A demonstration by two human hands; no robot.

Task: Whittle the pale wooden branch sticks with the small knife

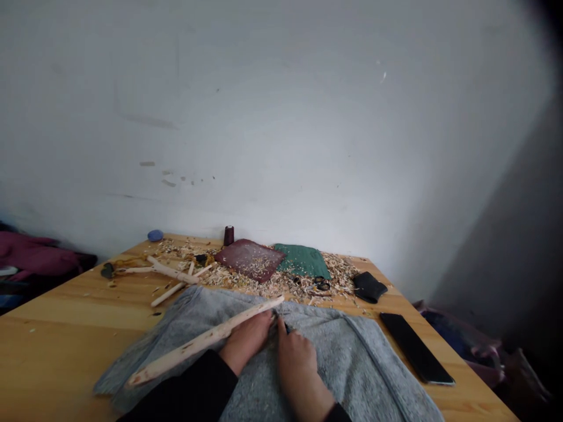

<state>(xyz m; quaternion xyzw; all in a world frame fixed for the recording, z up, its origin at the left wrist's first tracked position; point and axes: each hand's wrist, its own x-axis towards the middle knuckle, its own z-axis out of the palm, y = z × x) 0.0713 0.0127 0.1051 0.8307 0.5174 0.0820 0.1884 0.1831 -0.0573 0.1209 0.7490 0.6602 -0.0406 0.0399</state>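
Note:
A long peeled branch slants over the grey cloth, its pale wood marked with brownish knots. My left hand is closed around part of the wood, with the long limb passing beside and over it; the fingers are partly hidden. Close on the right, my right hand grips a small knife. Only a bit of its dark handle shows, and the index finger stretches forward along it. The blade lies near the left fingertips and is hard to make out.
Wood shavings cover the back of the table around a maroon sheet and a green sheet. Scissors, a thread spool, a black pouch, a phone and a forked branch lie about.

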